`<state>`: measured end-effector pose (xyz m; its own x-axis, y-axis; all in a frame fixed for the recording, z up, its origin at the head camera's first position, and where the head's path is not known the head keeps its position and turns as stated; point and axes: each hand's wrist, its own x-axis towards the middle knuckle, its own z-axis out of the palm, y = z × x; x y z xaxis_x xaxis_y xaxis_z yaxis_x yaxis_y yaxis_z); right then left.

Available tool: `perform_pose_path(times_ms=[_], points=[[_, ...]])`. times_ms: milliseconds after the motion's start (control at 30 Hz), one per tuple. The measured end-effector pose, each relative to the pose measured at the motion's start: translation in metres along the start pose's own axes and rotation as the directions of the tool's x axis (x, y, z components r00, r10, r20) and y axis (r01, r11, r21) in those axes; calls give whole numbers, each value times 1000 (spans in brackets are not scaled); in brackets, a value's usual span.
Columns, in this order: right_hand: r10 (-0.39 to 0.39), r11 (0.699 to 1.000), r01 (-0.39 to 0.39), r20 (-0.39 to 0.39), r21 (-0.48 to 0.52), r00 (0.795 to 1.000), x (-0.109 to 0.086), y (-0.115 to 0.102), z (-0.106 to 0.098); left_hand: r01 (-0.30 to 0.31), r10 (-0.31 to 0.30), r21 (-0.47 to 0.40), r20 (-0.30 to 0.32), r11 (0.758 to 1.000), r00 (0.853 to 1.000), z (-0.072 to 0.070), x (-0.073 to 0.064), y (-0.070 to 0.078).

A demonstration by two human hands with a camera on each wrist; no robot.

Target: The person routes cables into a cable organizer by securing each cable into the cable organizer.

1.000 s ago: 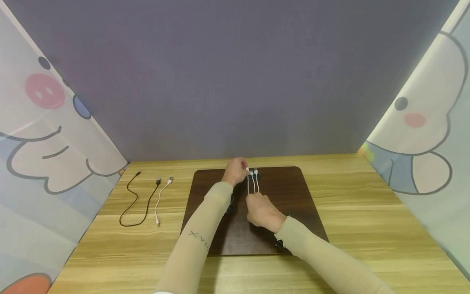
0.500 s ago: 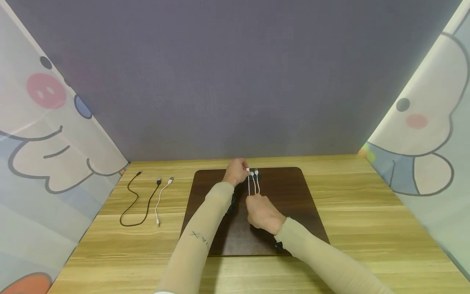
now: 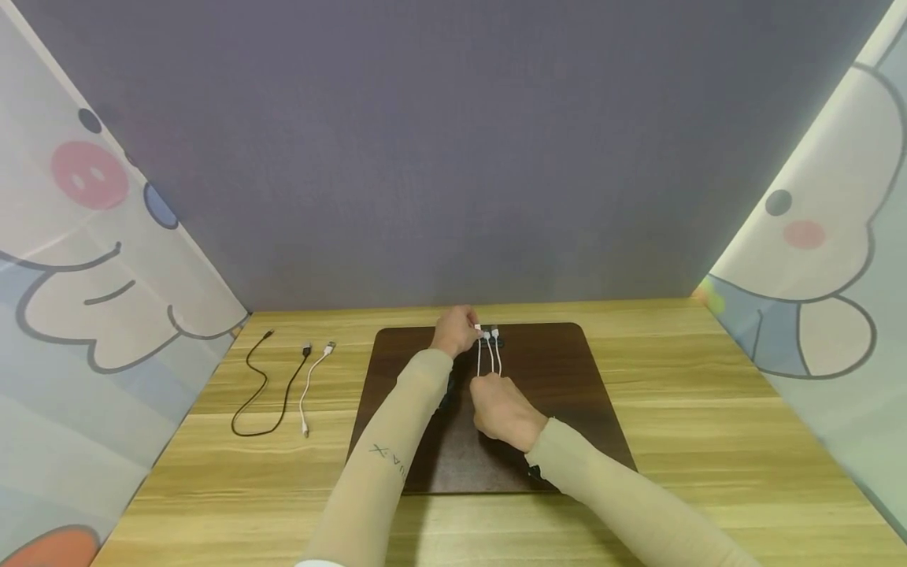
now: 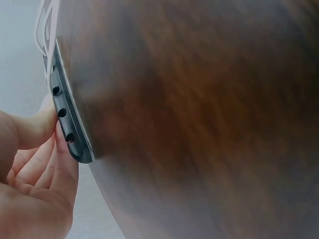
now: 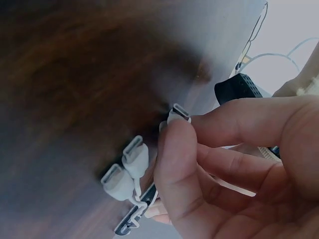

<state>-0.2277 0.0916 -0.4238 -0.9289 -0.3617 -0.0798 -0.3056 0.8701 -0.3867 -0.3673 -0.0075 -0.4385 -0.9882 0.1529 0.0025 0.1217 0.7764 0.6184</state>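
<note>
In the head view, my left hand (image 3: 456, 331) is at the far edge of a dark brown board (image 3: 553, 394), pinching a white USB cable (image 3: 478, 354) by its far end. The left wrist view shows thumb and fingers at a black slotted cable holder (image 4: 70, 119) on the board's edge. Nearer me, my right hand (image 3: 501, 409) pinches the cable's other end; its small plug (image 5: 180, 111) pokes out between thumb and forefinger in the right wrist view. Beside it, two more white cables end in plugs (image 5: 134, 155) and lead to the same holder.
A black cable (image 3: 265, 382) and a short white cable (image 3: 305, 394) lie on the wooden table (image 3: 708, 409) left of the board. A grey panel (image 3: 453, 157) stands behind the table, with cartoon-printed sheets (image 3: 794, 236) at both sides.
My right hand has shifted very slightly left, the cable end still pinched. My left hand keeps its place at the holder.
</note>
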Motion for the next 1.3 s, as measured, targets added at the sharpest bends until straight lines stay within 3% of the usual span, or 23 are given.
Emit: perform_pose_path(times_ms=[233, 600, 1067, 1300], points=[[0, 1000, 0, -6, -12, 1000, 2, -1, 2, -9, 9, 31, -13, 999, 1000, 3, 1, 0], [-55, 993, 52, -26, -107, 998, 0, 1, 4, -16, 15, 45, 17, 999, 1000, 2, -1, 1], [35, 999, -34, -25, 37, 999, -5, 4, 1, 26, -25, -31, 40, 999, 999, -5, -6, 2], [36, 996, -34, -22, 80, 999, -6, 8, -1, -26, 26, -1, 40, 1000, 999, -14, -8, -1]])
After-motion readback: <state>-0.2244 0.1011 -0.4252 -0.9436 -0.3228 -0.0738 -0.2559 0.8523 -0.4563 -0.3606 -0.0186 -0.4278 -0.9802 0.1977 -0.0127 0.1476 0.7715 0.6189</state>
